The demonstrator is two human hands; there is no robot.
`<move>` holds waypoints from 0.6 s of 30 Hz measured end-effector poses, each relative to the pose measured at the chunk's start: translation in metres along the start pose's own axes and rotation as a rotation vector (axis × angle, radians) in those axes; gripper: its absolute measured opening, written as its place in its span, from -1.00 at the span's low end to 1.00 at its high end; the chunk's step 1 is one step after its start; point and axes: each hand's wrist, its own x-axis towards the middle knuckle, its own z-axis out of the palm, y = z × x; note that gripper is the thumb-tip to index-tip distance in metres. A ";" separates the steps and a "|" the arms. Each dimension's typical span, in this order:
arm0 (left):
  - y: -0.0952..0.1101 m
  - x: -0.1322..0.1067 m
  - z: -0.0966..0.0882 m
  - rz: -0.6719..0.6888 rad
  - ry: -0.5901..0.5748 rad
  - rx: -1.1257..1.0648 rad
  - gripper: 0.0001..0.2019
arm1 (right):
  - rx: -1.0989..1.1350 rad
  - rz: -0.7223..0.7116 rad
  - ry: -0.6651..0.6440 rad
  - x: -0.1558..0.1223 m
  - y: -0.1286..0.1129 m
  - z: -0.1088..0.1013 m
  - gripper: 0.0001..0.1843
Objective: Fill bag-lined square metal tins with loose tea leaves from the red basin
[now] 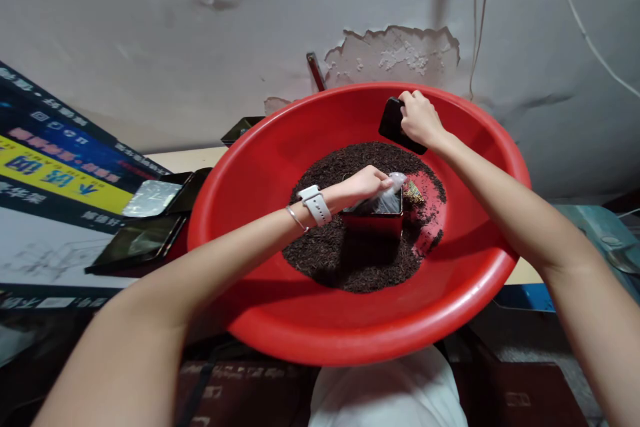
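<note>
Left hand [367, 183] pinched a clear bag [387, 197] inside a red tin [373, 221] (amid loose tea [350, 260]); right hand [419, 119] gripped a black scoop [393, 121] at the basin [260, 173] rim.

The left hand [367, 183] covers the near rim of the red tin [373, 217], and the clear bag [387, 195] hides what is inside it. The right hand [419, 119] wraps one end of a dark object [393, 121] — its kind cannot be told. Behind the red basin [250, 173] a dark handle [316, 71] shows only its tip — the rest is hidden. Both forearms are cut off by the bottom edge.
</note>
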 end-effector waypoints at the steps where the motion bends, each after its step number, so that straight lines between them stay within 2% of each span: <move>1: 0.002 0.001 0.000 -0.005 0.008 0.034 -0.59 | 0.005 0.005 0.029 0.001 0.002 -0.001 -0.57; 6: 0.009 0.012 0.004 -0.098 0.139 0.326 -0.70 | 0.009 -0.012 0.059 0.004 0.007 0.000 -0.59; 8: 0.008 0.015 0.007 -0.080 0.168 0.437 -0.77 | -0.001 -0.032 0.039 0.004 0.007 0.002 -0.60; 11: 0.005 0.011 0.013 0.036 0.180 0.651 -0.74 | -0.013 -0.070 0.013 0.003 0.005 0.005 -0.61; 16: 0.001 -0.002 0.020 0.279 0.268 0.960 -0.77 | -0.013 -0.095 -0.003 0.003 0.005 0.006 -0.61; 18: -0.003 -0.005 0.018 0.394 0.224 1.012 -0.75 | 0.005 -0.095 0.020 0.004 0.007 0.005 -0.61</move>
